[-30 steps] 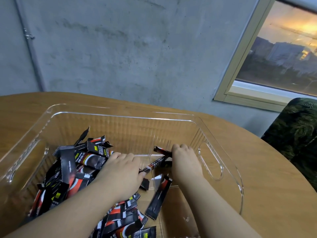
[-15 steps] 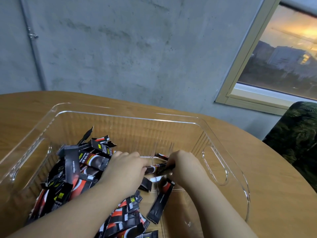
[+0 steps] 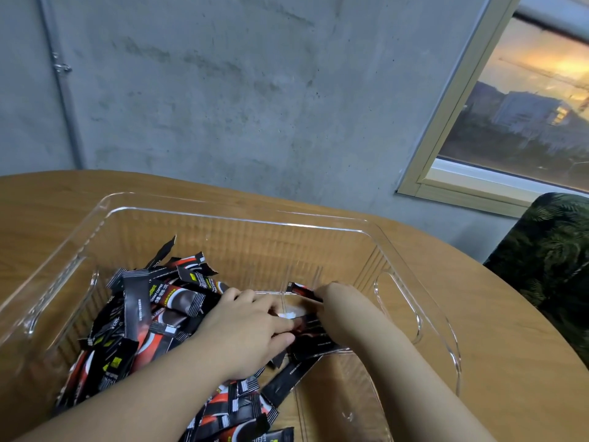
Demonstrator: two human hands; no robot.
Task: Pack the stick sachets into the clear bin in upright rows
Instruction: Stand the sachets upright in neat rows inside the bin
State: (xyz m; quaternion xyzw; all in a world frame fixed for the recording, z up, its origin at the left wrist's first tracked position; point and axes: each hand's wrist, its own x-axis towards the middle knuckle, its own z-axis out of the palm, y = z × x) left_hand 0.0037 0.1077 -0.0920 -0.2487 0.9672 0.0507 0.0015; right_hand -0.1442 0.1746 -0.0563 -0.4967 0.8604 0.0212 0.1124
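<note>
**A:** Where are the sachets?

**B:** Most are a loose black-and-red heap of sachets (image 3: 149, 317) filling the left half of the clear bin (image 3: 424, 317). They lie crossed and flat, none in a tidy upright row that I can see. A few more sit in the middle, among them one long sachet (image 3: 288, 382) lying flat on the bin floor.

**A:** And the hands?

**B:** Both are down inside the bin, nearly touching. The left hand (image 3: 245, 330) rests over the heap's right edge, its fingers (image 3: 280, 325) curled and pinching a small bundle (image 3: 314, 334) of sachets. The right hand (image 3: 341, 309) meets it from the other side, fingers wrapped onto the same bundle. One sachet end (image 3: 299, 288) pokes up just beyond the knuckles.

**A:** How should this step be done well?

**B:** My judgement: square the bundle so the ends line up, tip it upright, and set it against the right wall by the handle cutout, where the floor looks bare. One hand should brace the row until more stand beside it, since thin sticks will likely topple.

**A:** What surrounds the bin?

**B:** A round wooden desk (image 3: 510, 362), a grey concrete wall (image 3: 239, 90), a window (image 3: 526, 106) at right, and a dark leafy cushion (image 3: 548, 260).
</note>
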